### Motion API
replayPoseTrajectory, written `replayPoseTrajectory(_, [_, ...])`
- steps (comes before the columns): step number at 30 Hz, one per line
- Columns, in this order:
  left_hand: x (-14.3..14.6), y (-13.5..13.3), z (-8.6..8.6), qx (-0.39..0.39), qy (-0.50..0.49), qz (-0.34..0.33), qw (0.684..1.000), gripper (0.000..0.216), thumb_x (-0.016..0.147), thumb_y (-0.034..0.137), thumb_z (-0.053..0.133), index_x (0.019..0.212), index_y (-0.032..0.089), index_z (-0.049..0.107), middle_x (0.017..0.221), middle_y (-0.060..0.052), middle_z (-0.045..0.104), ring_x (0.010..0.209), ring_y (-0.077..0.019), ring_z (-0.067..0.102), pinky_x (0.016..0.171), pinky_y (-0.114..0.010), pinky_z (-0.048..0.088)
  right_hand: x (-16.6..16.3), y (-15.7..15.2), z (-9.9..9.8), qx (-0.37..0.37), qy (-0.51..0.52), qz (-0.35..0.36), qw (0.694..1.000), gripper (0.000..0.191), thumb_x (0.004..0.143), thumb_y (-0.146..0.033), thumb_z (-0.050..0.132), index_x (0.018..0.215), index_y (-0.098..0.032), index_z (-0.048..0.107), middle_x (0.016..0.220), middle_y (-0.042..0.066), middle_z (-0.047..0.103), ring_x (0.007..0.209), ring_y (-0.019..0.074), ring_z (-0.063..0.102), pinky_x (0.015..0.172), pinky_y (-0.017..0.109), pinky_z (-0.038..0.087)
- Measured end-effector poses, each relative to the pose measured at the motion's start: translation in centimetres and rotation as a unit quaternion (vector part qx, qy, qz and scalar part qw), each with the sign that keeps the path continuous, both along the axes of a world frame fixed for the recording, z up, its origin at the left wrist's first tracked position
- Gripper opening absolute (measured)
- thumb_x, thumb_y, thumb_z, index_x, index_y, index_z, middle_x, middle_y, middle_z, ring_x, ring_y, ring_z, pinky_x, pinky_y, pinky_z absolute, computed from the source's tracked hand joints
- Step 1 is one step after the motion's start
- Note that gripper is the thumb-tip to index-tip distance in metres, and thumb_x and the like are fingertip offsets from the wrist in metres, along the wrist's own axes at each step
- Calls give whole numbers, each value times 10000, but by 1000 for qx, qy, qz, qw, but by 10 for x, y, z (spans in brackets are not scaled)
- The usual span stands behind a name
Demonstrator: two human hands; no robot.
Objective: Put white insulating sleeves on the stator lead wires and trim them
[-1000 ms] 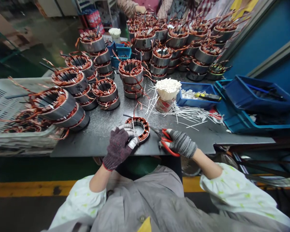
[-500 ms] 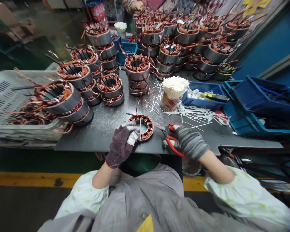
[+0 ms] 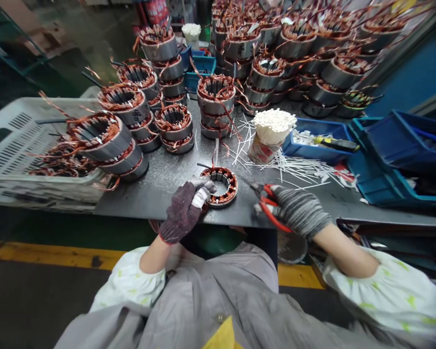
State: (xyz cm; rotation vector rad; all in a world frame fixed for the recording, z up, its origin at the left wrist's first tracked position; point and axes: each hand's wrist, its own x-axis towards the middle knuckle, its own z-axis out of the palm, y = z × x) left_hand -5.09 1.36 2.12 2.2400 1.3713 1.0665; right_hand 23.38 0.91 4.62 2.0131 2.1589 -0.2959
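Note:
A low stator ring with copper windings lies flat on the dark metal table, its thin lead wires pointing backward. My left hand, in a dark purple knit glove with white-wrapped fingers, is closed on the ring's left rim. To the ring's right, my right hand, in a grey striped glove, is wrapped around red-handled pliers. Their jaws point left toward the ring and are apart from it; motion blurs their tips. A pale narrow strip shows just behind the ring.
Stacked stators line the left and back. A cup of white sticks stands right of centre beside loose sticks. Blue bins are at right, one with a yellow-black tool. A white crate holds more windings at left.
The view has shifted, so the scene sits farther right and higher. The white strip that crossed the ring's opening is gone from there. My right hand and pliers are slightly farther right.

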Motion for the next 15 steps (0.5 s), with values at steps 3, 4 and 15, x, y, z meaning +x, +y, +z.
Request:
replayPoseTrajectory(3, [11,-7,17,91,123,-14,988,303,975,313,534,1250,214,614,1238,-79,715,1271,-261,596,1235,-587,216,28,12,-4,-25,-65,-89,994,479,949,-584,467,1070,-170,676,938,161,737,817,302,692,689,361,464])
replayPoseTrajectory(4, [17,-8,20,103,167,-17,980,367,946,346,589,1283,203,599,1263,-100,704,1290,-290,580,1237,-635,138,36,15,-6,-22,-82,-112,990,480,957,-573,461,1068,-160,679,973,179,734,845,305,687,704,368,466])
replayPoseTrajectory(15, [5,13,2,-138,81,0,987,359,803,534,722,970,217,734,905,-59,759,867,-259,697,770,-393,534,6,0,-95,302,156,104,935,310,958,-341,495,1066,-170,731,1183,142,709,1050,297,651,963,466,517])
